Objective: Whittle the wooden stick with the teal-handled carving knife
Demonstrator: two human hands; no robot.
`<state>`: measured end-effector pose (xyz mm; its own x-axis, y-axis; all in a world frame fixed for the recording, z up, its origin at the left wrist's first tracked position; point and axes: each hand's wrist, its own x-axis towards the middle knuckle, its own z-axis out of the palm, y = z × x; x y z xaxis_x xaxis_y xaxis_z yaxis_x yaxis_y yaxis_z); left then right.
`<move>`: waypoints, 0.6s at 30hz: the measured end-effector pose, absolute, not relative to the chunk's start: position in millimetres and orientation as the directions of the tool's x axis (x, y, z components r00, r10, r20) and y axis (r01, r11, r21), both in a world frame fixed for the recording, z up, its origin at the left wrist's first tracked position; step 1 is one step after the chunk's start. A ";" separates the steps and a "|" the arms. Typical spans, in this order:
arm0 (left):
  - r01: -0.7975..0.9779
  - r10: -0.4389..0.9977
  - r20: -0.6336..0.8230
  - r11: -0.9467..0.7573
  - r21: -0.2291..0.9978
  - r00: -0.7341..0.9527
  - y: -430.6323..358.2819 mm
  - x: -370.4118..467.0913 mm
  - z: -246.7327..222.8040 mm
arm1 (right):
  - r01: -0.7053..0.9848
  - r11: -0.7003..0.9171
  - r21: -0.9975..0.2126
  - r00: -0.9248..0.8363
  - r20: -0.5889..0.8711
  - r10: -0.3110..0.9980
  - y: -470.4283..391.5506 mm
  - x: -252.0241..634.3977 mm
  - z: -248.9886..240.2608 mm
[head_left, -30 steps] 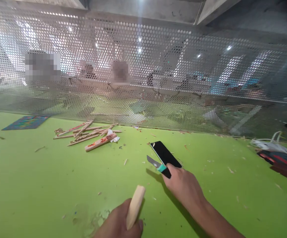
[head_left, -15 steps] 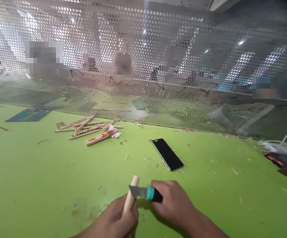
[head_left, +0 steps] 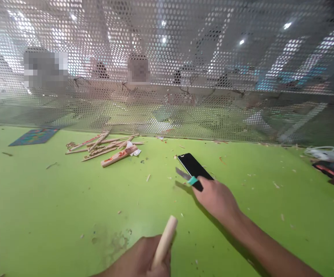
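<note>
At the bottom centre, my left hand (head_left: 143, 254) is wrapped round a pale wooden stick (head_left: 165, 240), whose upper end sticks out above the fist. Farther forward and to the right, my right hand (head_left: 218, 196) grips a craft knife (head_left: 194, 182) with a black and teal handle. The blade points up and left, apart from the stick. Just behind the knife lies a black smartphone (head_left: 194, 165), its lower end partly hidden by the right hand.
Thin wooden sticks (head_left: 106, 146) lie heaped at the back left beside a red-stained wooden block (head_left: 119, 156) and a patterned card (head_left: 34, 137). White cables (head_left: 331, 154) are at the right edge. A perforated metal screen (head_left: 167, 84) borders the green table (head_left: 68, 215), strewn with shavings.
My right hand has carried the knife away from the stick, forward and right to beside the phone. My left hand and the stick have shifted slightly right and down.
</note>
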<state>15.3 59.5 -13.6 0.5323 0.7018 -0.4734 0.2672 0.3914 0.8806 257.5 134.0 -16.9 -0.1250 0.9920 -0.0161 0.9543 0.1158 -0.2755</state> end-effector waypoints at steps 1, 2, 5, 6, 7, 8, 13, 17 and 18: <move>0.290 0.723 -0.489 0.394 0.872 0.489 59.2 15.2 -13.6 | 0.956 0.105 -0.276 -0.110 -0.002 0.994 136.4 260.3 -16.9; 0.274 0.698 -0.511 0.432 0.859 0.501 59.2 15.5 -13.5 | 0.954 0.111 -0.279 -0.116 0.000 0.993 137.0 260.8 -17.0; 0.142 0.678 -0.487 0.498 0.855 0.551 61.1 17.3 -12.9 | 0.930 0.212 -0.299 -0.222 0.002 0.975 132.7 251.5 -17.7; 0.117 0.680 -0.468 0.496 0.861 0.564 62.4 17.7 -12.6 | 0.923 0.240 -0.302 -0.250 0.007 0.968 131.1 247.6 -18.0; 0.108 0.678 -0.451 0.485 0.868 0.581 64.1 17.8 -12.4 | 0.916 0.262 -0.303 -0.271 0.014 0.963 129.9 244.6 -18.1; 0.110 0.666 -0.437 0.474 0.874 0.605 66.5 17.6 -12.4 | 0.912 0.276 -0.304 -0.284 0.021 0.959 129.3 243.0 -18.4; 0.132 0.499 -0.422 0.516 0.846 0.757 83.2 14.7 -12.8 | 0.891 0.342 -0.300 -0.344 0.045 0.938 129.2 248.0 -24.0; 0.175 0.488 -0.402 0.446 0.878 0.775 90.2 15.9 -10.1 | 0.869 0.374 -0.323 -0.366 0.087 0.926 127.5 250.3 -29.8; 0.190 0.487 -0.400 0.425 0.885 0.776 90.3 16.6 -9.3 | 0.864 0.374 -0.338 -0.363 0.099 0.927 127.1 250.6 -30.3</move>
